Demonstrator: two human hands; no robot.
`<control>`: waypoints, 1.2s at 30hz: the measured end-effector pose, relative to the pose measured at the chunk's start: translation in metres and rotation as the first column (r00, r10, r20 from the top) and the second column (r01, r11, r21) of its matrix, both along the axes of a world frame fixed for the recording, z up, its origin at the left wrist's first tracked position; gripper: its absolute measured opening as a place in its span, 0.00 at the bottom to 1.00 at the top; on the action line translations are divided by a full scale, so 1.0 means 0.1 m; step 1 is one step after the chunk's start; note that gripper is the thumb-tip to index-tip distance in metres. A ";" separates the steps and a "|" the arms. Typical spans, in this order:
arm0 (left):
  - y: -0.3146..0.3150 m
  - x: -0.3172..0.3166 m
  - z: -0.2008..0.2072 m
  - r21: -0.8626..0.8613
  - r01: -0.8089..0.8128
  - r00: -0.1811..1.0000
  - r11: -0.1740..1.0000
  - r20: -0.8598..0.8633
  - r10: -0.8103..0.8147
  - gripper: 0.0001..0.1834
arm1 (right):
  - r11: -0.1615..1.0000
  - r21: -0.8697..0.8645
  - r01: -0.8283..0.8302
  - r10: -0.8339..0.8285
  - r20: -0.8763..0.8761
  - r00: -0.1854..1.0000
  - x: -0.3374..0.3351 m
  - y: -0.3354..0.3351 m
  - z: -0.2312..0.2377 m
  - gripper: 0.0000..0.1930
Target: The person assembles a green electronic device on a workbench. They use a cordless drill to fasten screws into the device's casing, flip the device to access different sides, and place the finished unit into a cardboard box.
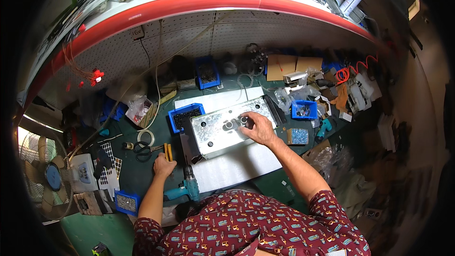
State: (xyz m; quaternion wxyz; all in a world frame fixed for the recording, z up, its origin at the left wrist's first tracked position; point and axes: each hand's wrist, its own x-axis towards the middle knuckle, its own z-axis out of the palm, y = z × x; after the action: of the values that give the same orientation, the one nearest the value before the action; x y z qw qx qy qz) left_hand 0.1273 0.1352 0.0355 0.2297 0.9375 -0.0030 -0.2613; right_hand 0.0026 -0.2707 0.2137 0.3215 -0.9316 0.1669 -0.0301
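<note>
A silvery sheet-metal box (215,135) with dark ends lies on a white sheet (227,168) in front of me. Two ring-like round fittings (229,125) sit near the middle of its top, among several holes. My right hand (261,130) is over the box, thumb and fingers curled together beside the right-hand ring; something small and dark shows at the fingertips, too small to name. To the left, my left hand (164,166) is closed at the lower end of a tool with two yellow handles (168,152), like pliers; its head is hidden.
Black-handled scissors (144,150) and a tape roll (146,137) lie beside my left hand. A teal cordless drill (189,187) lies near me. Blue bins (177,124) of small parts stand around the box. A fan (50,175) is far left; a red-edged shelf (204,2) overhangs the bench.
</note>
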 end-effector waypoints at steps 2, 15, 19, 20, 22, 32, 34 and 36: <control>0.04 -0.10 0.20 -0.184 -0.172 0.985 0.968 0.000 0.175 0.23 | 0.999 0.026 -0.040 0.040 0.000 0.999 0.01 -0.05 -0.01 0.27; -0.16 0.08 1.34 -0.557 0.056 0.706 0.829 0.609 0.361 0.07 | 0.943 0.208 -0.258 0.245 0.087 0.966 0.14 -0.34 -0.05 0.23; -0.29 -0.67 0.57 -0.108 -0.003 0.893 0.994 0.447 0.051 0.10 | 0.944 0.208 -0.258 0.242 0.096 0.965 0.14 -0.36 -0.07 0.22; -0.41 -0.90 0.43 0.024 0.086 0.887 0.996 0.453 -0.088 0.10 | 0.945 0.207 -0.251 0.238 0.088 0.967 0.13 -0.36 -0.08 0.22; -0.59 -1.19 0.25 0.007 0.422 0.858 0.907 0.320 -0.402 0.18 | 0.938 0.250 -0.242 0.230 0.077 0.970 0.15 -0.36 -0.08 0.21; -0.82 -1.24 -0.09 0.373 0.891 0.223 0.260 0.140 -0.965 0.22 | 0.949 0.205 -0.241 0.238 0.039 0.971 0.22 -0.36 -0.01 0.22; -0.75 -1.14 -0.05 0.360 0.881 0.210 0.307 0.284 -0.936 0.13 | 0.949 0.198 -0.244 0.238 0.051 0.970 0.22 -0.36 -0.01 0.22; -0.68 -1.05 0.03 0.301 0.887 0.256 0.351 0.312 -0.915 0.12 | 0.954 0.179 -0.241 0.234 0.060 0.970 0.20 -0.35 -0.02 0.22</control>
State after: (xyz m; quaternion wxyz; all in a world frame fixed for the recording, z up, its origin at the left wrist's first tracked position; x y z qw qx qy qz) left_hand 0.0220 0.0675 0.0387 0.0027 0.8054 -0.5779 -0.1314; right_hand 0.0223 -0.3059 0.2117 0.4112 -0.9102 0.0497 0.0066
